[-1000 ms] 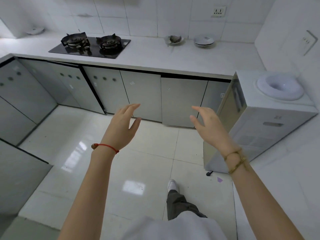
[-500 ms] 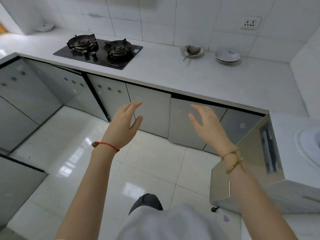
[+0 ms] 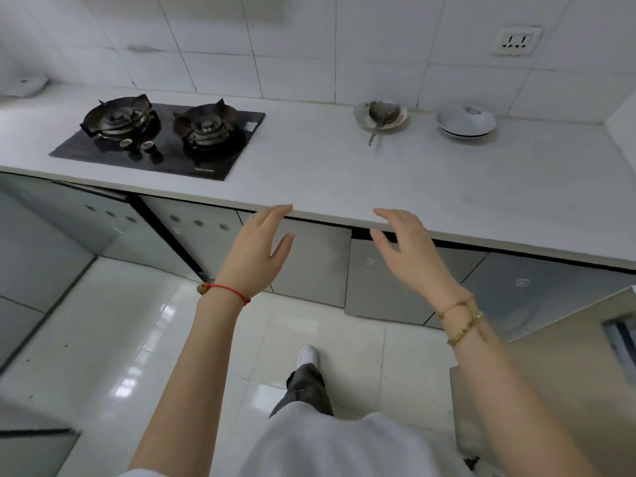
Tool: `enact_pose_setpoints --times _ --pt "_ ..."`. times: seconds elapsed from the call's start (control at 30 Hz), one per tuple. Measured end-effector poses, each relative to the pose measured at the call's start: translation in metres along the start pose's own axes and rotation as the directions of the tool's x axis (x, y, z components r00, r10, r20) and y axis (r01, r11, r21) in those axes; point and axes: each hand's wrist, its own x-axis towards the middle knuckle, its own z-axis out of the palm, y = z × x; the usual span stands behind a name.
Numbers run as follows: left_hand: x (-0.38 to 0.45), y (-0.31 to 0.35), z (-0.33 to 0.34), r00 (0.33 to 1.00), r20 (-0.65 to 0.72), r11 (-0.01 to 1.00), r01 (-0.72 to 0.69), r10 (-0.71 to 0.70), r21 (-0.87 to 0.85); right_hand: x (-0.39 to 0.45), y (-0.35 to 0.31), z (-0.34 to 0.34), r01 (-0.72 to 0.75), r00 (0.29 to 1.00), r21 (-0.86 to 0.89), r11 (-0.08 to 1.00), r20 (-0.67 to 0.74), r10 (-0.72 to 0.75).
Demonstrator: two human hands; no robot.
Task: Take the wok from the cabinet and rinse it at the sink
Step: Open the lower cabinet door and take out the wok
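The wok is nowhere in sight; the grey cabinet doors (image 3: 311,263) under the worktop (image 3: 344,173) are shut. Both hands hover before them, left hand (image 3: 254,256) and right hand (image 3: 407,251), fingers spread, holding nothing. On the worktop: a gas hob (image 3: 161,139), a plate with a spoon (image 3: 380,115), stacked bowls (image 3: 466,121).

On my feed I see two bare forearms with no sleeves over them. The left hand (image 3: 256,251) has a thin red string bracelet (image 3: 227,291) at its wrist, with a small brownish bead on the outer side. The right hand (image 3: 411,251) wears two slim gold chain bracelets (image 3: 463,320) stacked at the wrist. Below, I see a white top (image 3: 344,445), dark grey trousers (image 3: 306,390) and a white shoe (image 3: 307,354).
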Motion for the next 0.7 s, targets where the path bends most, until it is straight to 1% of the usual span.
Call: enact_pose_setpoints --times 0.2,0.33,0.5,0.7 --pt "0.105 -0.054 -0.014 0.991 0.071 0.993 -0.114 0.116 -0.037 0.090 -0.019 0.023 -0.105 0.991 0.034 0.994 -0.073 0.108" --pt "0.156 -0.079 -0.012 0.973 0.137 0.982 -0.180 0.186 -0.052 0.126 -0.024 0.035 -0.172 0.977 0.058 0.983 -0.117 0.178" --pt "0.193 -0.094 0.001 0.946 0.208 0.968 -0.238 0.250 -0.078 0.143 -0.017 0.043 -0.261 0.952 0.055 0.964 -0.152 0.267" --pt "0.209 -0.098 0.020 0.915 0.265 0.952 -0.280 0.305 -0.127 0.140 -0.007 0.050 -0.341 0.921 0.058 0.938 -0.178 0.346"
